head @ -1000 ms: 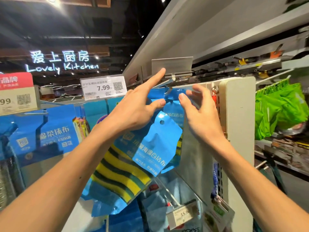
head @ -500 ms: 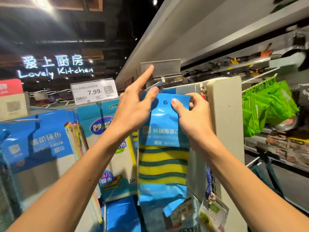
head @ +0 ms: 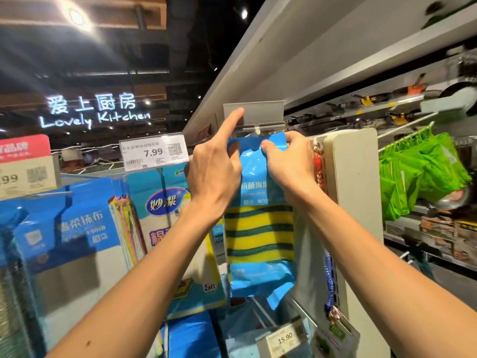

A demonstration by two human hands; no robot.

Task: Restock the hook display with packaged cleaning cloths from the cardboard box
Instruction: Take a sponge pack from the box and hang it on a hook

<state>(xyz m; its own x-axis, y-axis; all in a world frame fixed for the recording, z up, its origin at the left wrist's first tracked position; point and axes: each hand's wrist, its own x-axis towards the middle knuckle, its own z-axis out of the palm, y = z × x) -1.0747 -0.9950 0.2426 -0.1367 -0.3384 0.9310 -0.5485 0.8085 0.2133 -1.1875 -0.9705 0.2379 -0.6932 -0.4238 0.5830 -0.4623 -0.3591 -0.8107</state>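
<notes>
Colours on the hook display

Cloth pack [head: 259, 228]: blue wrapper, yellow/dark-green stripes. Bags [head: 423, 171] at right: bright green. Price tag [head: 154, 152]: white, black digits. Sign [head: 24, 148]: red.

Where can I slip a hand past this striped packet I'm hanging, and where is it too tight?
Free: the grey panel strip between the striped packet and the white upright, under your right hand; also open air above the 7.99 tag, beside your left hand. Crowded: hanging packs on the packet's left, the 15.90 tag below.

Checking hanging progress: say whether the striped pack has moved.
Yes. The striped pack rose and straightened, its top now just under the grey label holder.
</notes>
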